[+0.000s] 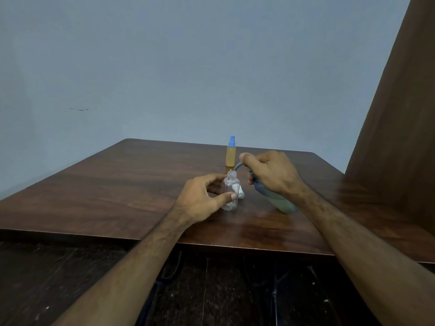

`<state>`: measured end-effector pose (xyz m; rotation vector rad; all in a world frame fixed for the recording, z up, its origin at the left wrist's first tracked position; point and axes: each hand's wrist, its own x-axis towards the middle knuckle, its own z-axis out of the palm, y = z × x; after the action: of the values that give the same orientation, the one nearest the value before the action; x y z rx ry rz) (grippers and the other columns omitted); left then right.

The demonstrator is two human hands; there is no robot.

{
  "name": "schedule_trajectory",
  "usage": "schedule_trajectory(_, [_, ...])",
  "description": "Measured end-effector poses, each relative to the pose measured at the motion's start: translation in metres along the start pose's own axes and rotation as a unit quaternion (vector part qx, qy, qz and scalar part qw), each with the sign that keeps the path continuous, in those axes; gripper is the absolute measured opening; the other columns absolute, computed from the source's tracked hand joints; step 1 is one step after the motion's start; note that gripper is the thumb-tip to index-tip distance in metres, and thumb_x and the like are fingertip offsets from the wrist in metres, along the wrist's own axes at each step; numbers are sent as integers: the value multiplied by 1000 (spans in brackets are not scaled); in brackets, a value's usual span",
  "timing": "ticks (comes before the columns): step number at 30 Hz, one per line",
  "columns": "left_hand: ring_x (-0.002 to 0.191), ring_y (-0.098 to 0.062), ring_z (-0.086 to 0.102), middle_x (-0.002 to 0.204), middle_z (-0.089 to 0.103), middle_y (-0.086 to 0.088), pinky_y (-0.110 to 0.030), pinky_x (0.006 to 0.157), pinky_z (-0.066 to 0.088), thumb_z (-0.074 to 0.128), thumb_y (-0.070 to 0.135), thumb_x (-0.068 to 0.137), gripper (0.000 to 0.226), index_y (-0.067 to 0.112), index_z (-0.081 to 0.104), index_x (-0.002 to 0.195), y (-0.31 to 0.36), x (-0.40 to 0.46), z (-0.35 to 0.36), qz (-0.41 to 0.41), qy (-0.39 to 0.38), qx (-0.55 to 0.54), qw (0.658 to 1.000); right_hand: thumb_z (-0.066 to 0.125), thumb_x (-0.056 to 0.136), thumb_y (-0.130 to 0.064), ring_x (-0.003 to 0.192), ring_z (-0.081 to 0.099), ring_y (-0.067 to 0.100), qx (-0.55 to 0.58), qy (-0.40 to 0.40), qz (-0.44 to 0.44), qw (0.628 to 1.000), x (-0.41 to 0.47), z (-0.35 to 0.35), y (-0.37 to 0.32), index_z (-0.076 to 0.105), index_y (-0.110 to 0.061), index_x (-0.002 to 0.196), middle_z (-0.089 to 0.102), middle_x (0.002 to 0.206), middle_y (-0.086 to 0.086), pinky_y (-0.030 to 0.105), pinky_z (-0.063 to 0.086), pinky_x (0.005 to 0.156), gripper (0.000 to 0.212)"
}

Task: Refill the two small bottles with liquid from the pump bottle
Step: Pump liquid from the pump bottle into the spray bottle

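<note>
A small clear bottle (230, 191) stands uncapped on the wooden table (117, 184), and my left hand (202, 198) holds it between thumb and fingers. My right hand (270, 175) grips the top of the grey-green pump bottle (282, 203), which tilts toward the small bottle; its spout (236, 167) reaches just over the open neck. Behind them a second small bottle (231, 152) with yellow liquid and a blue spray cap stands upright. A small white cap (240, 192) lies right beside the clear bottle.
The table's front edge (164, 238) runs close to me, with dark flooring below. A brown wooden panel (395, 114) rises at the right, and a pale blue wall stands behind the table.
</note>
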<state>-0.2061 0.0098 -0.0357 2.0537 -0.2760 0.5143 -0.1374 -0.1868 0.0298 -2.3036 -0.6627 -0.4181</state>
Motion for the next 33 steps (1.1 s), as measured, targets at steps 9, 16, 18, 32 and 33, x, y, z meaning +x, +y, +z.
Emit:
schedule_trajectory(9, [92, 3, 71, 105, 76, 14, -7, 80, 51, 85, 32, 80, 48, 26, 70, 125, 0, 0, 0, -3, 0, -3, 1000, 43, 91, -75, 71, 74, 13, -21, -12, 1, 1000, -2, 1, -3, 76, -24, 65, 76, 63, -10, 46, 60, 89, 66])
schedule_trajectory(16, [91, 6, 70, 104, 76, 15, -5, 80, 51, 84, 35, 80, 49, 29, 69, 126, 1, -1, -1, 0, 7, 2, 1000, 37, 84, -79, 68, 73, 16, -52, -23, -2, 998, -2, 3, -6, 76, -24, 64, 76, 64, -5, 44, 61, 84, 70])
schedule_trajectory(18, [91, 7, 70, 103, 76, 16, -5, 79, 51, 84, 35, 80, 49, 29, 69, 126, 0, -1, 0, 0, 7, 2, 1000, 38, 86, -74, 68, 72, 18, -62, -24, -7, 998, -1, 3, -6, 75, -24, 62, 76, 64, -4, 45, 61, 83, 66])
schedule_trajectory(32, [91, 7, 69, 100, 74, 22, -1, 76, 47, 83, 35, 82, 48, 32, 68, 127, -1, 0, -2, 11, 10, 3, 1000, 35, 84, -77, 69, 71, 15, -91, -37, -8, 995, 1, 8, -5, 73, -21, 58, 74, 61, -12, 40, 60, 81, 73])
schedule_trajectory(33, [92, 8, 69, 99, 73, 24, -1, 76, 47, 83, 36, 82, 48, 32, 68, 127, -2, 0, -2, 14, 8, 10, 1000, 34, 83, -74, 70, 71, 14, -97, -40, -11, 994, 1, 8, -6, 73, -22, 58, 74, 61, -12, 42, 60, 82, 69])
